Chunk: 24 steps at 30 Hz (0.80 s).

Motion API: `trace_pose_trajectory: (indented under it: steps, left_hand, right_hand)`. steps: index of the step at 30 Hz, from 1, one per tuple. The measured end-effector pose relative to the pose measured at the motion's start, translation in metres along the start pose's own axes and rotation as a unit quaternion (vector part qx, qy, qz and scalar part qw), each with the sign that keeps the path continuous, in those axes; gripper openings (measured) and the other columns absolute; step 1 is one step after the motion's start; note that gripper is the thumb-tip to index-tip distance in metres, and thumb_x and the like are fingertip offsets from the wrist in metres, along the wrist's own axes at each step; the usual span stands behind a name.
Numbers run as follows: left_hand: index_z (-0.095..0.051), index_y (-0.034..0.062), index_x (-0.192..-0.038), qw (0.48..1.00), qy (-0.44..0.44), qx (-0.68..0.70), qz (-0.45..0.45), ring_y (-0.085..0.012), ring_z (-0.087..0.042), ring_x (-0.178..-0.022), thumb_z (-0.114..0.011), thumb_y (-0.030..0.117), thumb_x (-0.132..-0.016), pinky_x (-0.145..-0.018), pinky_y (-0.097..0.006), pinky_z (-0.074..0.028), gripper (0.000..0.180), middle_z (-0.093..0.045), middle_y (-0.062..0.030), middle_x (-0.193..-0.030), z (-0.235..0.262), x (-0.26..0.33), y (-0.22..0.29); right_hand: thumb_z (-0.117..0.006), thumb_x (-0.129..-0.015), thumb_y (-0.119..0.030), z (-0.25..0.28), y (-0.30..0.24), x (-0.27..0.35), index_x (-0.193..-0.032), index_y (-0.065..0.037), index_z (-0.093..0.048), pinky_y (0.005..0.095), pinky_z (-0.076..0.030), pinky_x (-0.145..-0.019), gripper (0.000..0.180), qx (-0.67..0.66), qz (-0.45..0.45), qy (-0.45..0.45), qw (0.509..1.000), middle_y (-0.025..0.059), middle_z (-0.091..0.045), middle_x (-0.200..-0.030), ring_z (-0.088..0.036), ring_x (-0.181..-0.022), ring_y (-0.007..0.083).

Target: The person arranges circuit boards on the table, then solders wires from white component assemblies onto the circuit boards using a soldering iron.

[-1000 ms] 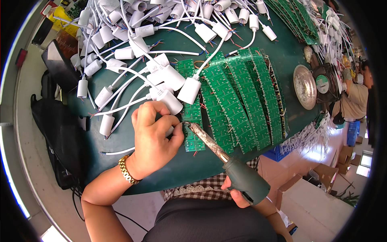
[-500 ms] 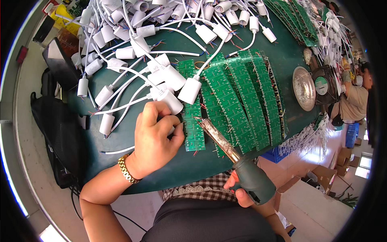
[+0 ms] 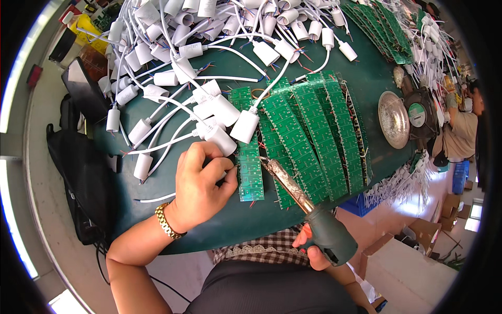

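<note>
My left hand [image 3: 204, 180], with a gold bracelet at its wrist, is closed in a pinch at the left edge of a narrow green circuit board strip [image 3: 250, 180]. What its fingertips hold is hidden. A white lamp holder [image 3: 220, 141] lies just above its knuckles, and another lamp holder [image 3: 244, 126] rests across the strip. My right hand [image 3: 309, 250] is wrapped round the dark green handle of a soldering iron [image 3: 293, 191]. The iron slants up to the left, its tip at the strip's right edge; whether they touch I cannot tell.
Overlapping circuit board panels [image 3: 319, 136] lie right of the strip. Many corded white lamp holders [image 3: 183, 68] pile up at the back. At right stand a round metal dish [image 3: 394, 120] and a small fan [image 3: 418, 114]. A black bag [image 3: 78, 183] is at left. Another person [image 3: 460, 125] sits far right.
The iron's tip has moved slightly right, from over the strip to its right edge. My left hand keeps its pinch at the strip. The whole view has shifted a little.
</note>
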<state>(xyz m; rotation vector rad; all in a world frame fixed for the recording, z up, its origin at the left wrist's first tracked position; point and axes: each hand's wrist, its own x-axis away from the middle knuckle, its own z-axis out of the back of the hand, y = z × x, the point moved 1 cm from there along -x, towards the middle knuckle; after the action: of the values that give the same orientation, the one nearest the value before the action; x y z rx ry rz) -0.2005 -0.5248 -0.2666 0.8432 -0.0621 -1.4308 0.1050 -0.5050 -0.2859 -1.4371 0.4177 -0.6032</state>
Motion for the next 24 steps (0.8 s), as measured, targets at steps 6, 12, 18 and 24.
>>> trace_pose_trajectory:
  steps: [6,12,18,24]
  left_hand:
    - [-0.064,0.0043,-0.080,1.000,0.002,-0.004,-0.013,-0.0241,-0.055,-0.076,-0.076,-0.005,-0.063,-0.063,-0.033,-0.047,0.022,-0.051,-0.0092,-0.088,0.000,-0.002,-0.001]
    - [-0.065,0.0037,-0.078,1.000,0.001,0.007,0.008,-0.0231,-0.055,-0.074,-0.075,-0.006,-0.063,-0.061,-0.032,-0.047,0.020,-0.051,-0.0090,-0.085,-0.003,0.000,-0.002]
    - [-0.065,0.0036,-0.076,1.000,0.009,0.018,0.016,-0.0221,-0.054,-0.072,-0.074,-0.006,-0.062,-0.061,-0.031,-0.047,0.019,-0.051,-0.0079,-0.082,-0.002,-0.001,-0.001]
    - [-0.065,0.0036,-0.076,1.000,0.008,0.023,0.020,-0.0216,-0.054,-0.072,-0.074,-0.007,-0.061,-0.060,-0.031,-0.046,0.020,-0.052,-0.0073,-0.081,-0.003,0.000,-0.004]
  right_hand:
    - [-0.065,-0.092,-0.037,0.002,0.002,0.000,-0.122,0.001,-0.047,0.0355,-0.054,-0.068,0.051,-0.023,0.033,0.028,0.999,0.0100,-0.054,-0.092,-0.063,-0.076,0.0217]
    - [-0.063,-0.092,-0.033,0.007,-0.003,-0.006,-0.121,0.003,-0.046,0.0352,-0.055,-0.067,0.049,0.011,0.025,-0.008,1.000,0.0104,-0.055,-0.092,-0.063,-0.074,0.0215]
    - [-0.061,-0.091,-0.028,-0.004,0.005,-0.002,-0.121,0.005,-0.047,0.0359,-0.055,-0.068,0.047,0.030,0.023,0.018,0.999,0.0118,-0.056,-0.094,-0.062,-0.076,0.0217]
    - [-0.062,-0.090,-0.026,0.000,-0.012,-0.023,-0.112,0.005,-0.053,0.0357,-0.049,-0.066,0.039,0.131,0.089,-0.057,0.986,0.0128,-0.059,-0.086,-0.060,-0.075,0.0219]
